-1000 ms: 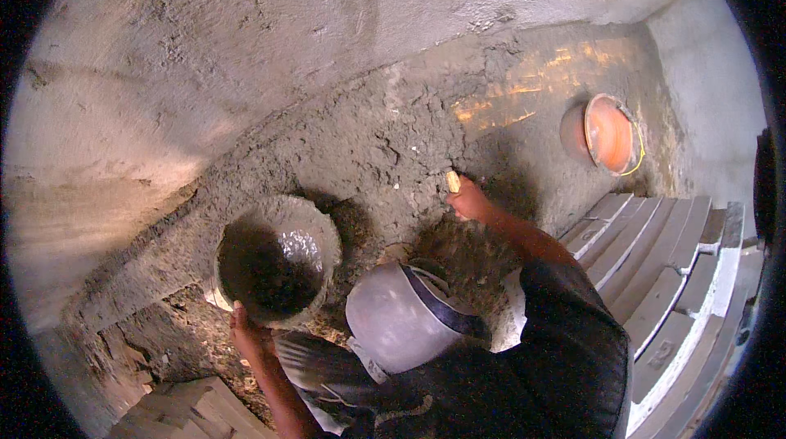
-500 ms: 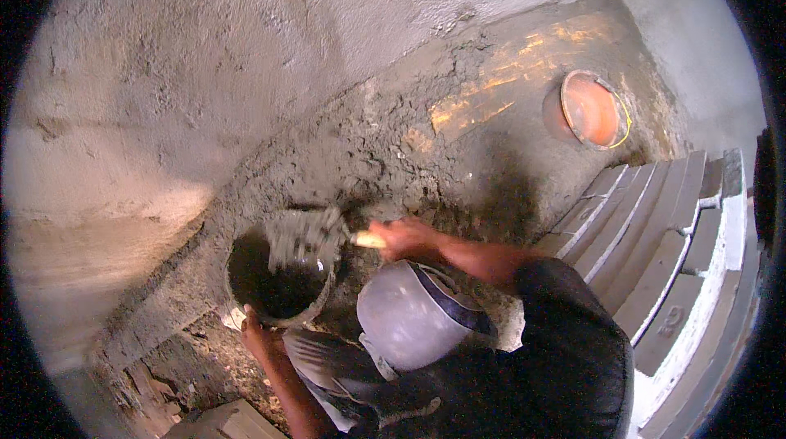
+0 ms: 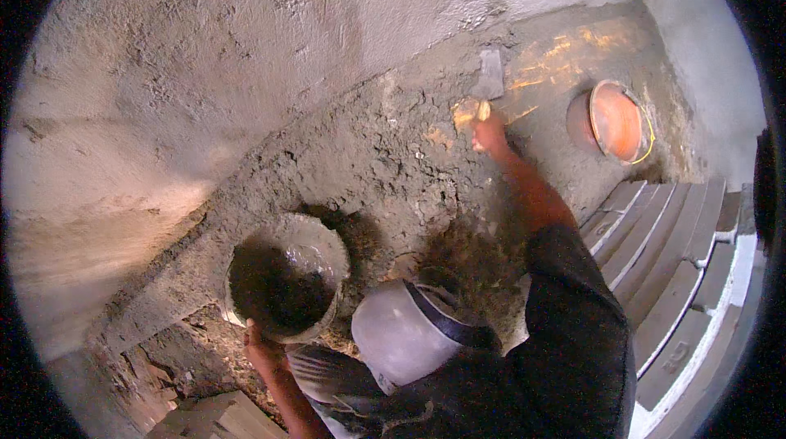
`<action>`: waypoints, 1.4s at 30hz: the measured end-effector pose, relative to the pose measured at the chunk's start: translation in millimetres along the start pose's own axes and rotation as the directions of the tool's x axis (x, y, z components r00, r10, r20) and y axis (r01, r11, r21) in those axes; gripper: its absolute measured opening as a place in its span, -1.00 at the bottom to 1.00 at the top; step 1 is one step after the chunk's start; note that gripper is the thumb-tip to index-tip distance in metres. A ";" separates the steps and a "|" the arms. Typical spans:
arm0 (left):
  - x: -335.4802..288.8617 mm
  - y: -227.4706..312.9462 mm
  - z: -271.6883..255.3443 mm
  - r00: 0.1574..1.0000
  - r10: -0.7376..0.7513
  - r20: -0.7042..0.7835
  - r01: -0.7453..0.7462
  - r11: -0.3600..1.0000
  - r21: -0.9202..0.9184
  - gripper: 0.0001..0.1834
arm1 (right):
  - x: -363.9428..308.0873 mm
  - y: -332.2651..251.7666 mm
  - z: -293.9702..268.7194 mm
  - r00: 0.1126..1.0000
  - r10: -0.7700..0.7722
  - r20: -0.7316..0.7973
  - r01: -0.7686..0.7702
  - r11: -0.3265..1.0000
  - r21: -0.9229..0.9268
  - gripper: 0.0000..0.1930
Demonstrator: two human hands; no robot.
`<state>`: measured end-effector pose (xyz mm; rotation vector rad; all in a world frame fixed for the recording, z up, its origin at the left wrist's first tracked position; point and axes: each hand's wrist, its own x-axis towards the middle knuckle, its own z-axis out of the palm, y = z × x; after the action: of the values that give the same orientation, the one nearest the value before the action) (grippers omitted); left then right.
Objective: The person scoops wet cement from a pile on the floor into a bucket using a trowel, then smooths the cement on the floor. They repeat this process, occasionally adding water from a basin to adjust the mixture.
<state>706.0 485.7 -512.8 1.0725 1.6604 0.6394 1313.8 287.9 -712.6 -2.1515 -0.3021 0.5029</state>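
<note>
Grey-crusted bucket point(image 3: 326, 247), mouth up, wet mortar point(image 3: 282, 296) inside, lower L; trowel point(image 3: 491, 76) w/ pale handle, grey blade, upper ctr-R.

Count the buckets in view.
2: a mortar-coated bucket left of centre, held at its near rim by the left hand, and an orange bucket at the upper right. Others may be hidden.

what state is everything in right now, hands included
left hand: thumb at the grey bucket's rim, fingers hidden
right hand: closed around the trowel's handle
trowel: held, blade reaching past the hand
grey bucket: open, dark wet-looking mix inside
orange bucket: open, unheld, yellow handle down beside the rim
mortar layer: rough, lumpy
grey bricks: stacked in rows
</note>
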 end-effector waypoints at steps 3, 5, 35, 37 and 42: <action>-3.1 5.4 28.9 0.990 -0.058 0.127 0.091 0.957 -0.276 -0.63 | -17.1 44.0 -19.3 0.972 -0.215 0.091 0.229 0.954 -0.195 -0.75; -15.9 19.7 25.5 0.994 -0.107 0.028 0.110 0.919 -0.379 -0.65 | -52.5 -19.9 22.7 0.974 0.182 0.137 -0.203 0.966 0.161 -0.80; -5.1 11.1 4.4 0.994 -0.104 -0.018 0.087 0.903 -0.421 -0.74 | -141.1 -67.0 18.6 0.957 0.219 0.188 -0.232 0.971 0.051 -0.73; 2.0 -1.6 1.7 0.997 -0.080 -0.012 0.066 0.888 -0.456 -0.75 | -129.9 -61.0 28.4 0.959 0.230 0.165 -0.227 0.973 -0.040 -0.75; -8.9 12.0 7.3 0.986 -0.144 -0.082 0.100 0.914 -0.393 -0.73 | -185.4 -47.3 102.7 0.954 0.152 0.259 -0.142 0.988 -0.060 -0.83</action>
<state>717.7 482.8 -501.5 0.6518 1.5913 0.9132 1100.5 316.6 -683.5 -2.1567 -0.3008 0.8792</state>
